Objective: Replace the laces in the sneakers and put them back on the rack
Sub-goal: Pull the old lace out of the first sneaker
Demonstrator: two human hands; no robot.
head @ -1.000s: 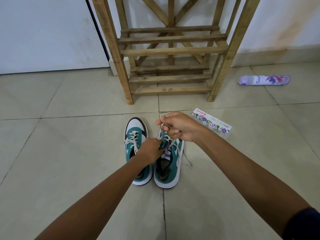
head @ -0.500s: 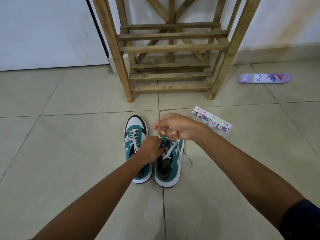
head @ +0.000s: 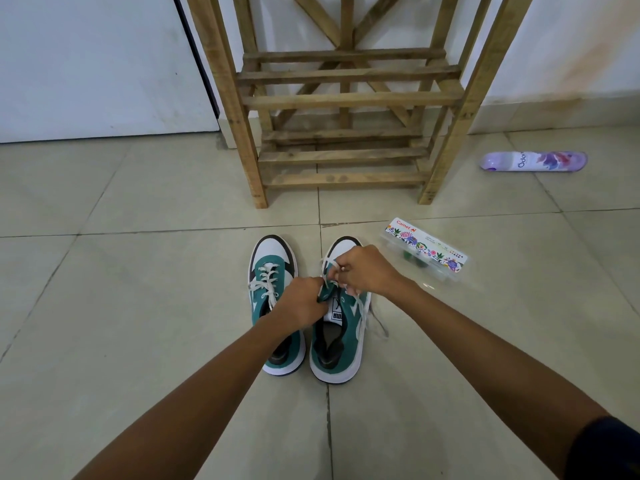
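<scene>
Two sneakers: side by side on the tiled floor (head: 104, 271), toes toward the rack (head: 346, 98), just in front of it, not yet on it.
Right sneaker (head: 341, 344): being worked on; white lace (head: 362, 315) loose, one tail trailing over the outer side onto the tile.
Left sneaker (head: 268, 271): laced at least over the part in view; rear half hidden by the left forearm.
Right hand (head: 367, 270): fingers curled, pinching a lace strand near the front eyelets.
Left hand (head: 304, 301): fingers curled onto the green upper by the tongue, apparently bracing it; whether it also holds lace, cannot tell.
Step (judgement): mid-lacing on the right sneaker; racking not started.
Risk 1: strand slips out of the pinch, the lace then needs re-threading; cause, small grip on a flat lace under pull.
Risk 2: uneven tails; cause, pulling one side harder while the loose tail lies slack on the floor.
Risk 3: skipped or crossed eyelet; cause, both hands cover the eyelet row, so the view of it is poor.
Risk 4: sneaker slides or tips on smooth tile if the left hand lets go during a tug.
Risk 5: trailing tail snags when the sneaker is lifted to the rack slats.
Nearby clutter: flat plastic box (head: 427, 252) just beside the right sneaker, could get knocked by the right forearm; spray can (head: 533, 161) lying well apart, low concern.
</scene>
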